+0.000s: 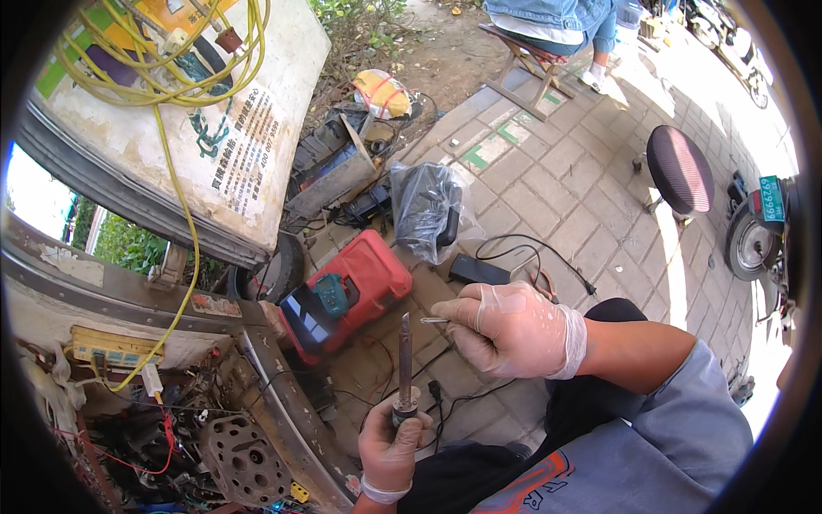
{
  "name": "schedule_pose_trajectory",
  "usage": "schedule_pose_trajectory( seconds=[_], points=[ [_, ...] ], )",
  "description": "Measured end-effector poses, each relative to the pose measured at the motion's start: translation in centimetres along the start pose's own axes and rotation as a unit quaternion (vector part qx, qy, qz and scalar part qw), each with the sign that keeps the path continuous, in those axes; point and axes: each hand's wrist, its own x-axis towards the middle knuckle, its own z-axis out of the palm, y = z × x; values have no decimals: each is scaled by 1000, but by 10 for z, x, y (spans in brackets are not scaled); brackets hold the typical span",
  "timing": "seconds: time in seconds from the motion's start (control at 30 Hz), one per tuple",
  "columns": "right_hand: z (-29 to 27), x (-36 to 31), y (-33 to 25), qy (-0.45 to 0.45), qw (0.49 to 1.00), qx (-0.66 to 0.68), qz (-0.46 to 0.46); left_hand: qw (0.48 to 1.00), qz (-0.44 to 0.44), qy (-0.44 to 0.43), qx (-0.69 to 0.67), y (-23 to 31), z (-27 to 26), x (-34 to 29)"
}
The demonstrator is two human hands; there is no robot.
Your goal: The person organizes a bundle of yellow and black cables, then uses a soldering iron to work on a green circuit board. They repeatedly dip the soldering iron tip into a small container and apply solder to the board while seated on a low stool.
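Note:
My left hand (392, 441), in a thin translucent glove, is closed around the lower end of a soldering iron (405, 360). Its brown, heat-darkened metal barrel points upward and ends in a slanted tip. My right hand (514, 325), gloved the same way, pinches a thin silvery metal piece (434, 320) beside that tip, with a small gap between them. What the piece is cannot be told, as the fingers cover most of it.
A red tool case (377, 270) lies ahead, carrying a dark phone-like device (304, 321). Beyond sit a plastic-wrapped black case (425, 206) and a black power adapter (479, 270) with cords. A cluttered bin (248, 458) is at left. A stool (679, 170) stands right; a person (556, 26) sits far off.

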Motion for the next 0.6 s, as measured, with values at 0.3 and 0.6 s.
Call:
schedule_pose_trajectory(
  seconds=[0.3,0.6],
  points=[
    [0,3,-3,-24,998,-52,-31,1000,4,-7,28,-2,1,0],
    [8,-2,-7,-63,997,-40,-39,998,-33,-49,12,7,4,0]
  ],
)
